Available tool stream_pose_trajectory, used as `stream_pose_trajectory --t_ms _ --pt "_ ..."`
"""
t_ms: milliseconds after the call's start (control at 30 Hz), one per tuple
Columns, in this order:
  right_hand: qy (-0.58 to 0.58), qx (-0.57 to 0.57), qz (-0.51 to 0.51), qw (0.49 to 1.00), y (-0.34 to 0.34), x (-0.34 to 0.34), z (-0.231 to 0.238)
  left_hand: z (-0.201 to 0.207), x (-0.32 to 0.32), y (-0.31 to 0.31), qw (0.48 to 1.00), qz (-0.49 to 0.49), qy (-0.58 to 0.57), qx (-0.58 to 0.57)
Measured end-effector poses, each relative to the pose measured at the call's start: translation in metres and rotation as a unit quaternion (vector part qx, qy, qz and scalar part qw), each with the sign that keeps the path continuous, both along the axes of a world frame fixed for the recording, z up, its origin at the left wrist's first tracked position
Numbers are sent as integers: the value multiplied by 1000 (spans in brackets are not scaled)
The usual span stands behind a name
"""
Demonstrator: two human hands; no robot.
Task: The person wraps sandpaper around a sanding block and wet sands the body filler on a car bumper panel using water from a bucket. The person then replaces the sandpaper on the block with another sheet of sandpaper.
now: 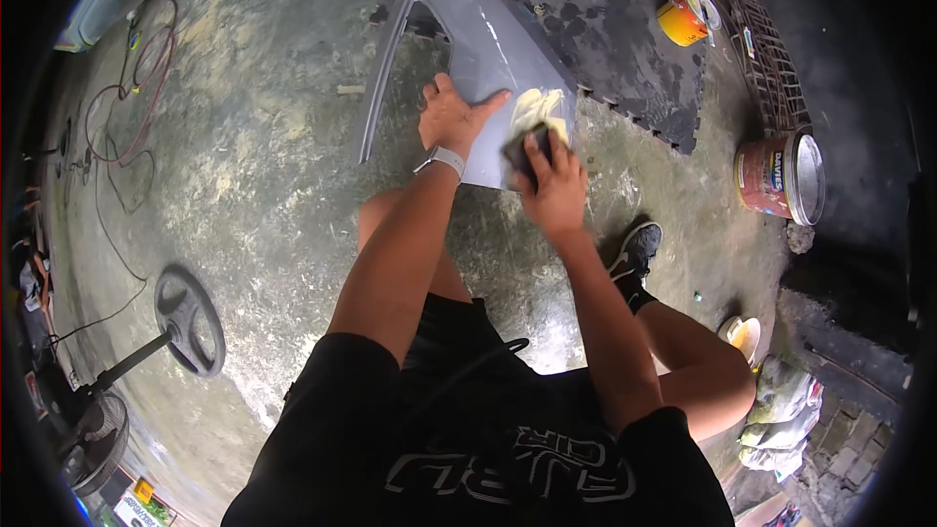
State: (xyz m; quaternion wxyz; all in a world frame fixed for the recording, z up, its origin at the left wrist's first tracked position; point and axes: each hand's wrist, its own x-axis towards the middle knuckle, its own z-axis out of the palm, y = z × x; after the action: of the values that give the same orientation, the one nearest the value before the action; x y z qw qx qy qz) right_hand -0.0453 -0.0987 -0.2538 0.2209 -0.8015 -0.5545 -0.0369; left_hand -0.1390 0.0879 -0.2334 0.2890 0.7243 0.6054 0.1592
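Observation:
A grey car body panel (485, 39) lies in front of me, its narrow side toward me. Pale cream filler (535, 105) is spread over its near right corner. Gripped in my right hand (556, 190) is a dark sanding block (525, 152), which rests on the lower part of the filler and hides some of it. My left hand (455, 119), with a watch on the wrist, presses on the panel beside its opening. The left thumb stretches across the grey surface toward the filler, and the fingers are spread.
Dark foam mats (625, 29) lie under and right of the panel. A yellow-orange can (682, 21) and a large reddish bucket (768, 176) stand at the right. A steering wheel (189, 320) and looped hoses (137, 88) are at the left. My shoe (638, 246) is near the panel.

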Motion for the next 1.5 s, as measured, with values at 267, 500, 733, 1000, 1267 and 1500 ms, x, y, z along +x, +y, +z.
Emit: stream_pose_trajectory --t_ms 267,500,733,1000,1267,1500 --pt "5 8 2 1000 16 13 1 5 4 2 1000 5 -3 -9" --pt "-1 -6 11 1000 -1 -5 -5 4 4 3 1000 9 14 -6" --pt "3 4 8 1000 5 -2 5 3 2 2 1000 8 15 -8" --pt "-8 4 -4 1000 -20 -22 -6 6 -1 0 1000 7 15 -10" --pt "-7 20 -13 1000 28 29 1 6 8 -1 1000 4 -10 0" --pt "18 11 5 1000 -11 -14 -7 1 -2 1 1000 4 0 6"
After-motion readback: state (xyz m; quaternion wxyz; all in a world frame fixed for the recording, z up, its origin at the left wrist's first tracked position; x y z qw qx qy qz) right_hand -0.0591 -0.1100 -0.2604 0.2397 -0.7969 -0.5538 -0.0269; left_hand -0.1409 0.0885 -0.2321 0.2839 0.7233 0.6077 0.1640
